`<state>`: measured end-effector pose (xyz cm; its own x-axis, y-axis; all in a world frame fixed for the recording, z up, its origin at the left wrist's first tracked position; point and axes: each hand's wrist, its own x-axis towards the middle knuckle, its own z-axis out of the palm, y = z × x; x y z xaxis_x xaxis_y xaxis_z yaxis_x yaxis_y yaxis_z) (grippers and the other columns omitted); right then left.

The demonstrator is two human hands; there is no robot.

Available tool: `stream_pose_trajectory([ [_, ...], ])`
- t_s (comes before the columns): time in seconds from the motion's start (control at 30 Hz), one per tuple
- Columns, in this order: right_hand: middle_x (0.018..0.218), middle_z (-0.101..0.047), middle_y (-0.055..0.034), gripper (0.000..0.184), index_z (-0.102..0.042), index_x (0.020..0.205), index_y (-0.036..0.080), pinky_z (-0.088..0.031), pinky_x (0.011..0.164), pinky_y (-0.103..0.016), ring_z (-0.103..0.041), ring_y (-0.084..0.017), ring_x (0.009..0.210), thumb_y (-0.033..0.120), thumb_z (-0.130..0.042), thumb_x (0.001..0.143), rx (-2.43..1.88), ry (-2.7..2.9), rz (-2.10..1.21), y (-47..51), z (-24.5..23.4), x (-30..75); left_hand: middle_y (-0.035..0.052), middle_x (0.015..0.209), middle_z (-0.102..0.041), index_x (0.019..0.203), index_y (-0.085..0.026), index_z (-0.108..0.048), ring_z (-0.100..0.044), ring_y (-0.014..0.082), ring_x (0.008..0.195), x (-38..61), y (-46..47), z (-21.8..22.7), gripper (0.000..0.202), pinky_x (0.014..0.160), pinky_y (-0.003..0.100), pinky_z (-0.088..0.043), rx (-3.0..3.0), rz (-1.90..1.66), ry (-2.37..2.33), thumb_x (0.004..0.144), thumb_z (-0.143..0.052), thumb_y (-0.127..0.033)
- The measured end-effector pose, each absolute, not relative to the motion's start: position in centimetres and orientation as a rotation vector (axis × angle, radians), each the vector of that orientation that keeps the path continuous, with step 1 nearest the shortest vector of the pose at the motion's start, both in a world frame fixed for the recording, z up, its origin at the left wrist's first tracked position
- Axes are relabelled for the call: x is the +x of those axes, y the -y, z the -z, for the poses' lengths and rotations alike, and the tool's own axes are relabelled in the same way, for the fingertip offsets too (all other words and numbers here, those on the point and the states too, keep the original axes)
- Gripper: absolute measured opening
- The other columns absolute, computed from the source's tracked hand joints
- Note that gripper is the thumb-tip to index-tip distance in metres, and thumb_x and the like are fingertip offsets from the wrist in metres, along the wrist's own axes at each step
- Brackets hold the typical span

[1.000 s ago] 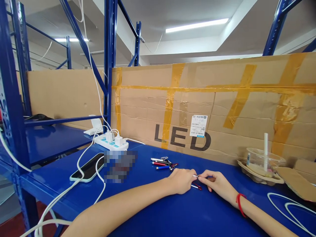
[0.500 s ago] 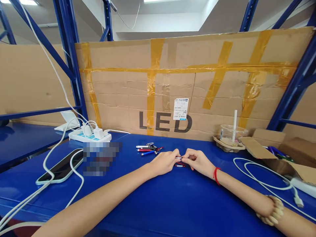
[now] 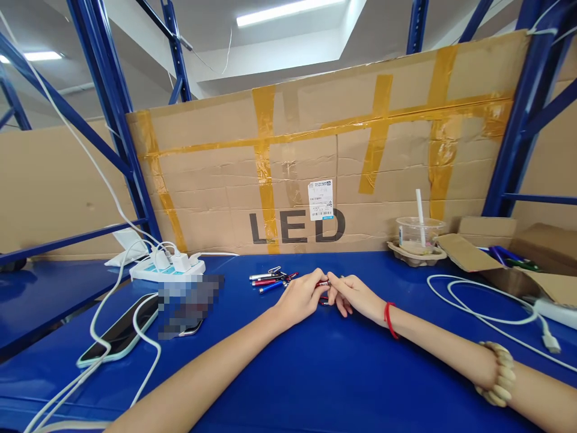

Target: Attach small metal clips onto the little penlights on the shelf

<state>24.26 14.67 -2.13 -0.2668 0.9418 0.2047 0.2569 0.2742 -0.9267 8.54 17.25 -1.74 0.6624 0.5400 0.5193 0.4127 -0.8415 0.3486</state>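
My left hand (image 3: 298, 297) is closed, its thumb and fingers pinching a small red tube with a silvery end (image 3: 323, 283). From the other side my right hand (image 3: 356, 296) meets it, thumb and index finger closed on the tube's right end, the other fingers bent below. Under the fingertips another small red and silver piece (image 3: 323, 300) lies on the blue table, partly covered by the hands. Just left of my left hand is a loose group of slim metal tubes with clips (image 3: 270, 278), in silver, red and blue. Their exact kind is too small to tell.
At left are a white power strip (image 3: 155, 270) with plugs, a phone (image 3: 119, 331) under white cables, and a blurred-out patch. To the right stand a plastic cup with a straw (image 3: 419, 234) in a cardboard holder, an open carton (image 3: 469, 255) and a coiled white cable (image 3: 473, 322). Cardboard (image 3: 216, 198) closes the back.
The camera view has tilted and shifted. My right hand's fingers have changed position around the tube, and more of its red body shows between the hands.
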Motion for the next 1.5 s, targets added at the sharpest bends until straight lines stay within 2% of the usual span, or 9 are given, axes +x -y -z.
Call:
stream_pose_trajectory([
  [0.23,0.034,-0.045,0.0008,0.066,-0.056,0.052,0.011,-0.030,0.034,-0.018,-0.042,-0.007,0.029,0.070,-0.034,0.072,-1.077,1.726,-1.032,-14.7,2.0,24.5,0.0009,0.093,-0.061,0.104,-0.021,-0.046,-0.058,0.0135,0.083,8.5,-16.7,1.4,0.020,0.071,0.022,-0.044,2.667,-0.969,-0.814,0.089,-0.034,-0.025],
  [0.4,0.034,-0.044,0.0012,0.064,-0.053,0.052,0.012,-0.029,0.034,-0.018,-0.042,-0.007,0.029,0.069,-0.035,0.073,-1.079,1.727,-1.004,-14.8,2.3,24.4,0.0011,0.106,-0.060,0.110,-0.022,-0.049,-0.056,0.0135,0.095,8.5,-16.6,1.2,0.026,0.082,0.023,-0.043,2.694,-1.022,-0.717,0.089,-0.034,-0.024],
  [0.5,0.035,-0.044,0.0011,0.062,-0.054,0.055,0.012,-0.029,0.034,-0.018,-0.042,-0.007,0.030,0.067,-0.035,0.074,-1.100,1.746,-0.963,-14.7,2.2,24.3,0.0013,0.105,-0.060,0.111,-0.022,-0.051,-0.056,0.0134,0.095,8.4,-16.7,1.2,0.027,0.085,0.024,-0.043,2.715,-1.052,-0.731,0.089,-0.034,-0.023],
  [0.67,0.039,-0.045,0.0011,0.057,-0.054,0.056,0.013,-0.030,0.035,-0.019,-0.042,-0.008,0.032,0.064,-0.038,0.076,-1.158,1.744,-0.858,-14.4,1.7,24.3,0.0004,0.098,-0.061,0.106,-0.022,-0.052,-0.056,0.0132,0.090,8.5,-17.0,1.4,0.024,0.082,0.025,-0.044,2.761,-1.064,-0.827,0.089,-0.035,-0.022],
  [0.83,0.047,-0.051,-0.0005,0.051,-0.055,0.057,0.013,-0.031,0.036,-0.020,-0.043,-0.008,0.033,0.058,-0.040,0.079,-1.183,1.758,-0.759,-14.9,2.1,24.7,0.0008,0.089,-0.062,0.099,-0.020,-0.053,-0.055,0.0155,0.082,8.6,-17.1,1.4,0.021,0.073,0.028,-0.045,2.905,-0.950,-0.987,0.089,-0.034,-0.021],
  [1.13,0.045,-0.049,-0.0002,0.052,-0.053,0.056,0.014,-0.031,0.035,-0.020,-0.043,-0.008,0.033,0.060,-0.040,0.078,-1.201,1.744,-0.804,-15.0,2.4,24.7,0.0019,0.087,-0.060,0.101,-0.018,-0.047,-0.055,0.0161,0.079,8.4,-16.9,1.1,0.021,0.067,0.027,-0.044,2.996,-0.788,-1.019,0.089,-0.029,-0.023],
  [1.5,0.041,-0.047,0.0005,0.054,-0.055,0.056,0.013,-0.031,0.036,-0.020,-0.043,-0.008,0.032,0.059,-0.038,0.080,-1.188,1.798,-0.748,-15.0,2.4,24.8,0.0022,0.089,-0.061,0.101,-0.019,-0.045,-0.057,0.0175,0.080,8.4,-17.0,1.3,0.023,0.065,0.027,-0.044,3.029,-0.757,-1.013,0.091,-0.026,-0.026],
])
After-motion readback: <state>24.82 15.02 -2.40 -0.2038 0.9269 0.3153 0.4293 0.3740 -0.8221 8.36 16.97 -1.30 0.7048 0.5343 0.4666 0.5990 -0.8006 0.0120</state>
